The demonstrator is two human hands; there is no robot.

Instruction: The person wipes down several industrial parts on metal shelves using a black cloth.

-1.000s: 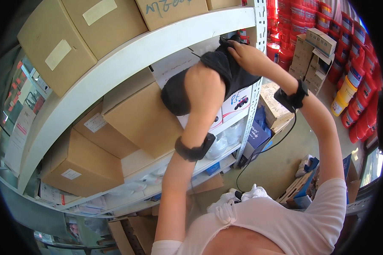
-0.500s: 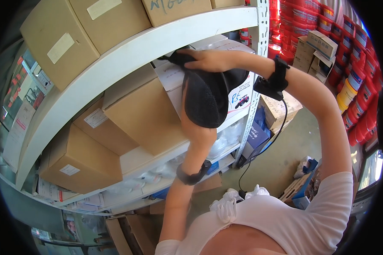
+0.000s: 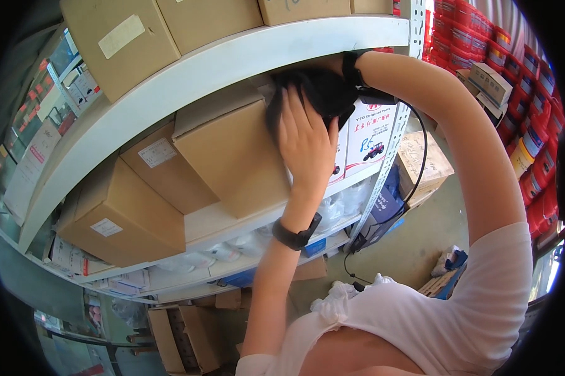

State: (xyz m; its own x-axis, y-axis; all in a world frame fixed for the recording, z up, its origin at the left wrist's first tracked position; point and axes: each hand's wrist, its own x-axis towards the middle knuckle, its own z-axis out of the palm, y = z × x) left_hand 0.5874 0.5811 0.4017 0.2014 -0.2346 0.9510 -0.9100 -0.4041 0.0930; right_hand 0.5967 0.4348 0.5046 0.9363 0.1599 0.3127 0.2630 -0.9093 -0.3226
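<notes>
A piece of black cloth (image 3: pixel 317 91) is bunched under the shelf beam, on top of and in front of the boxes; I cannot make out what kind of cloth item it is. My left hand (image 3: pixel 307 147) lies against its front with the fingers stretched out and apart. My right hand (image 3: pixel 334 64) reaches in behind the cloth, just below the beam, and its fingers are hidden. Beside the cloth stand a brown cardboard box (image 3: pixel 232 156) on the left and a white printed box (image 3: pixel 373 135) with a tractor picture on the right.
The white shelf beam (image 3: pixel 232 59) runs close above my hands and carries more cardboard boxes (image 3: pixel 119 44). A perforated upright (image 3: pixel 389 156) stands at the right. A black cable (image 3: pixel 423 160) hangs from my right wrist. Red buckets (image 3: pixel 533 150) are stacked at the far right.
My left hand has come out from beneath the cloth and now lies flat on its front. My right hand has gone deeper behind the cloth. The cloth is more bunched up.
</notes>
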